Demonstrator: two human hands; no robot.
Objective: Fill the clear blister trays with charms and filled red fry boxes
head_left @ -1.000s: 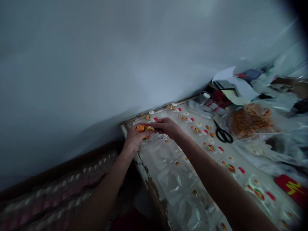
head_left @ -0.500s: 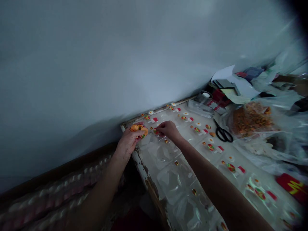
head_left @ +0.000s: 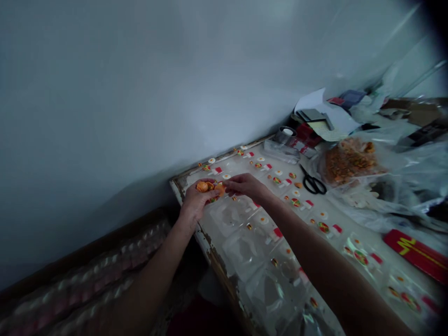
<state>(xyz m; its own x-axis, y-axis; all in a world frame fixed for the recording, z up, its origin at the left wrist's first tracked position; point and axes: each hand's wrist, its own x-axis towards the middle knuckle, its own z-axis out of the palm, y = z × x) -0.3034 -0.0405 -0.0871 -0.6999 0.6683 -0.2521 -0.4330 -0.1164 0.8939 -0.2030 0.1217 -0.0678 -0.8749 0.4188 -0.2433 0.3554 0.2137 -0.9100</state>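
My left hand (head_left: 193,203) is closed around several small round orange toy food pieces (head_left: 203,187), some with red and green on them. My right hand (head_left: 247,185) meets it from the right, thumb and fingers pinched at the edge of a round orange piece (head_left: 220,189) that sticks out of the left hand. Beneath and beside both hands, clear plastic blister trays (head_left: 227,219) cover the table. Tiny toy foods lie on them: a fried egg (head_left: 227,177), a red-and-white piece (head_left: 217,171), a small burger (head_left: 249,227) and a pizza-like disc (head_left: 296,202).
Black scissors (head_left: 314,185) lie right of the trays, near a clear bag of orange pieces (head_left: 352,161). A tape roll (head_left: 286,134), papers (head_left: 327,116) and a red packet with a yellow mark (head_left: 416,252) are further along. A pale wall (head_left: 157,93) borders the table's back.
My right hand has drawn back from a pizza-like disc on the trays to the pieces in my left hand. The view has shifted slightly, and the right arm hides different trays.
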